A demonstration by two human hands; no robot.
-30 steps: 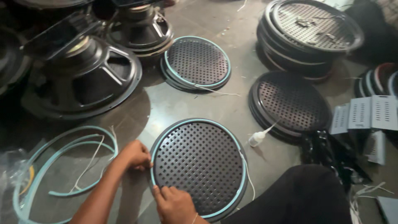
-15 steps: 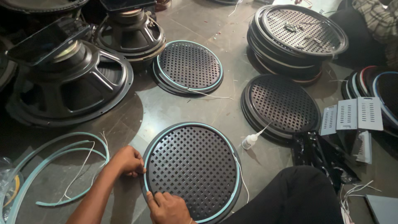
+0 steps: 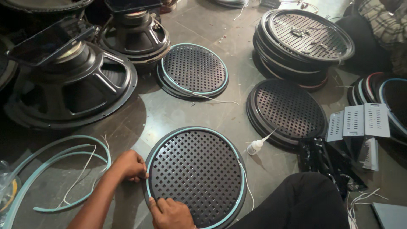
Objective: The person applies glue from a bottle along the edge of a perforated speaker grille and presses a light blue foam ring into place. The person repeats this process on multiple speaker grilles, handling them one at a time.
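A round black perforated grille (image 3: 197, 176) lies flat on the grey floor (image 3: 237, 118), low in the view and just in front of the person's knee (image 3: 305, 203). A pale teal strip (image 3: 149, 169) runs around its rim. The left hand (image 3: 129, 166) presses on the grille's left edge, fingers curled over the strip where it meets the rim. The right hand (image 3: 171, 213) sits at the lower left edge, thumb and fingers pinching the strip against the rim. Both hands are closed on the strip, not flat.

Left of the grille, loose teal strips (image 3: 55, 169) curve in wide arcs on the floor, with thin white cord (image 3: 82, 169) lying across them. Just right of the grille a small white glue bottle (image 3: 255, 146) lies on its side, its nozzle pointing up and right.

Farther up the floor another grille with teal rim (image 3: 194, 70) lies on a short stack. To the right a plain black grille (image 3: 288, 111) lies on another short stack, and beyond it is a taller pile of grilles (image 3: 305, 40) with small metal bits on top. Large black speaker frames (image 3: 70, 85) fill the upper left. At the right edge are grey slotted metal plates (image 3: 359, 121) and more rimmed grilles (image 3: 390, 101), partly cut off.
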